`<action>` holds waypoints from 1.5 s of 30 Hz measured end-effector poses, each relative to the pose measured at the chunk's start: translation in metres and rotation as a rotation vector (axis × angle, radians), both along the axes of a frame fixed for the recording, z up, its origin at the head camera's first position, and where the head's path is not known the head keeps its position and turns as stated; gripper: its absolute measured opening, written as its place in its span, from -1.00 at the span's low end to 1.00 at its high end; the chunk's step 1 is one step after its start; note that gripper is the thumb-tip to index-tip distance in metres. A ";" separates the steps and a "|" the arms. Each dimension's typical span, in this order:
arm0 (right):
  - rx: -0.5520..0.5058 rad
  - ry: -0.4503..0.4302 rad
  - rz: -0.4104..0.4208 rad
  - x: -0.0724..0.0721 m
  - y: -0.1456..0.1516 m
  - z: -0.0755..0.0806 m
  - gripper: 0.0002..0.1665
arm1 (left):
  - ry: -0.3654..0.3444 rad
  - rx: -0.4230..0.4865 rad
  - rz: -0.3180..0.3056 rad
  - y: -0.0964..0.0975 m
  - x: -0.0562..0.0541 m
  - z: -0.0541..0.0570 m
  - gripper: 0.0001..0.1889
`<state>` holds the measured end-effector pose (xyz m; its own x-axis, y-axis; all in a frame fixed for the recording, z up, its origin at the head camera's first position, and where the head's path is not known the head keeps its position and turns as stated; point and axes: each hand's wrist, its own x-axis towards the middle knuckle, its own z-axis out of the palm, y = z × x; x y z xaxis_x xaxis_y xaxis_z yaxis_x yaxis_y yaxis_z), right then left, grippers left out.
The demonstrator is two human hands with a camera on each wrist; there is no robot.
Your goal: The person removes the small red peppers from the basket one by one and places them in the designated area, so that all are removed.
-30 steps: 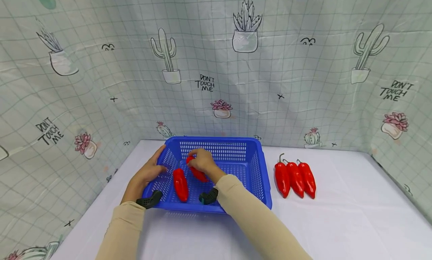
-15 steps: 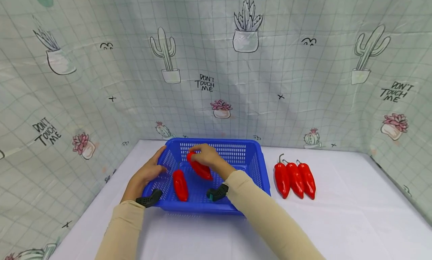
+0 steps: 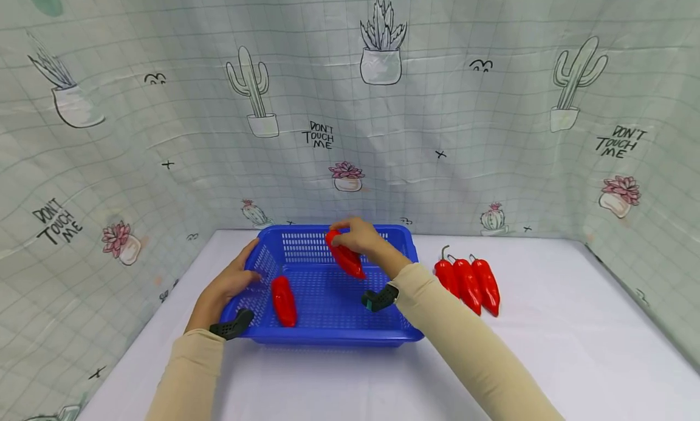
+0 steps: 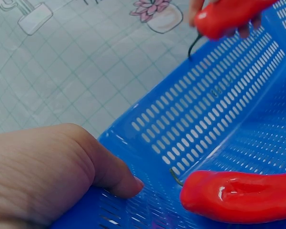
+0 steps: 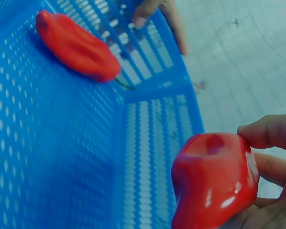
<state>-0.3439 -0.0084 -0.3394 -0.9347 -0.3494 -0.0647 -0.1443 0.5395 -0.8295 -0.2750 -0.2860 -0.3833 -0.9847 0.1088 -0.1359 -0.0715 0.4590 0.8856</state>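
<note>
My right hand [image 3: 361, 237] pinches a glossy red chili pepper [image 3: 346, 257], held up over the back of the blue plastic basket [image 3: 333, 335]. Fingers and thumb sit around its stem end in the right wrist view, where the pepper [image 5: 214, 181] fills the lower right. My left hand [image 3: 232, 278] grips the basket's left wall, thumb inside and fingers along the outside. Another red chili pepper [image 3: 284, 301] lies on the basket floor near that thumb, its thin green stem showing in the left wrist view.
Right of the basket, three red chili peppers [image 3: 485, 286] lie side by side on the white table [image 3: 558, 324], partly behind my right sleeve [image 3: 465, 330]. A patterned cloth [image 3: 481, 117] hangs close behind the basket and along the sides.
My right hand has lifted the pepper from the basket floor and moved it up and to the right. The left hand keeps its grip on the basket. The head view has shifted slightly.
</note>
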 end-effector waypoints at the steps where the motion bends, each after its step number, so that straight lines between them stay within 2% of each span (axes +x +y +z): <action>1: 0.002 0.002 -0.003 -0.001 0.005 0.003 -0.46 | -0.002 -0.001 0.002 -0.001 0.001 0.000 -0.02; 4: -0.005 -0.004 -0.003 -0.003 0.017 0.009 -0.46 | -0.011 -0.010 0.007 -0.003 0.002 0.000 -0.02; 10: -0.097 -0.026 0.003 -0.005 0.036 0.015 -0.47 | -0.026 -0.005 0.003 -0.003 0.002 -0.001 -0.03; 20: -0.173 -0.064 -0.041 -0.005 0.064 0.024 -0.44 | -0.001 0.000 -0.020 0.004 0.004 0.000 -0.02; 31: -0.122 -0.052 -0.107 -0.008 0.108 0.033 -0.44 | -0.007 -0.010 -0.020 0.004 0.004 0.003 -0.03; 37: -0.135 -0.057 -0.115 -0.008 0.128 0.031 -0.42 | -0.016 -0.025 -0.017 0.004 0.004 0.002 -0.03; 45: -0.135 -0.021 -0.131 -0.008 0.152 0.030 -0.42 | -0.006 -0.033 -0.029 0.003 0.004 0.002 -0.03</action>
<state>-0.3522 0.1434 -0.3099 -0.9717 -0.2317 -0.0457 -0.0618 0.4363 -0.8977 -0.2713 -0.2834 -0.3809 -0.9803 0.1331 -0.1461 -0.0630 0.4900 0.8694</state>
